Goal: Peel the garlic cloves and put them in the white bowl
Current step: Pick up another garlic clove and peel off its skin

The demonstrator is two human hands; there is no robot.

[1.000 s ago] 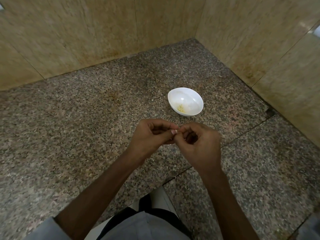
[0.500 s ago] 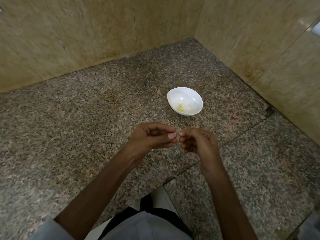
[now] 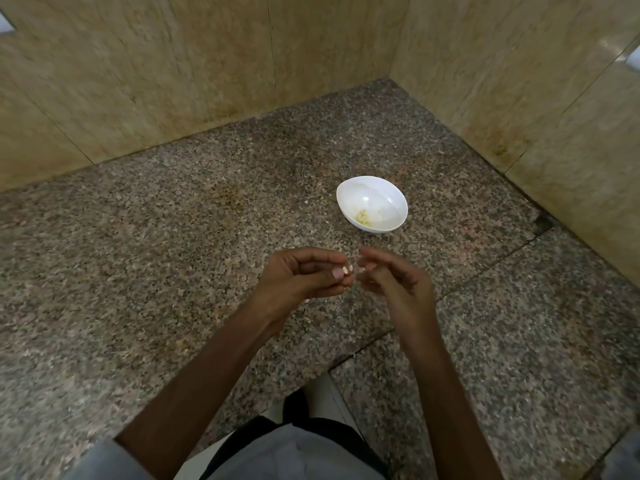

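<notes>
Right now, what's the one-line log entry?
left hand: pinches garlic clove | right hand: loose, alongside | white bowl: peeled garlic inside

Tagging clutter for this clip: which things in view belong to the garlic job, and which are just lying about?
Job: left hand, pinching a tiny pale bit, likely a garlic clove; right hand, fingers loose; white bowl; peeled garlic in it.
Lying about: brown stain on the granite counter; wall tiles.

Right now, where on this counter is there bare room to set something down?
The speckled granite counter lies bare left of the left hand pinching a pale garlic clove, back to the beige walls, and right of the right hand. Crowded only between the hands and the white oval bowl.
</notes>
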